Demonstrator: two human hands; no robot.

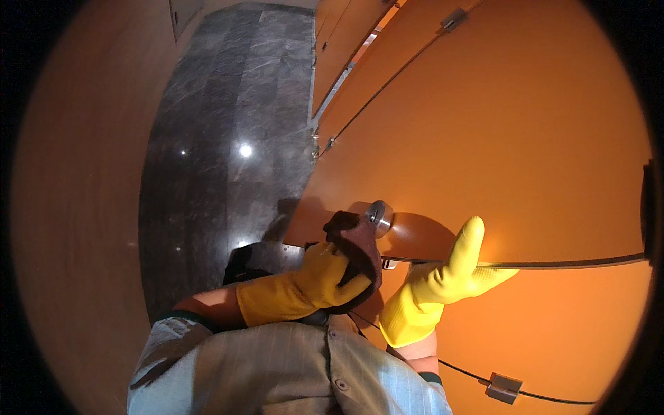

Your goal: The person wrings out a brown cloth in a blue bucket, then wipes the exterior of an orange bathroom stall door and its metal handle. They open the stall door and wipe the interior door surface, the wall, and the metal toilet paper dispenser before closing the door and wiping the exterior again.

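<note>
My left hand point(316, 280), in a yellow rubber glove, holds a dark maroon cloth point(369, 251). The cloth's upper end is beside the round metal knob point(381, 219) on an orange door panel point(477, 155); whether they touch is hard to tell. At the panel's free edge is my right hand point(451, 282), also in a yellow rubber glove. Its thumb points up along the panel's face while the fingers pass behind the edge, partly hidden. Under the edge, a small metal latch piece point(389, 264) shows between the two hands.
More orange partition point(560, 321) stands behind the door's edge, with a metal hinge point(503, 388) low down. Another hinge point(454, 21) is at the top. Grey marble-look tiles point(233, 104) run along the left, beside a brownish wall point(83, 207). A dark object point(249, 262) lies below my left forearm.
</note>
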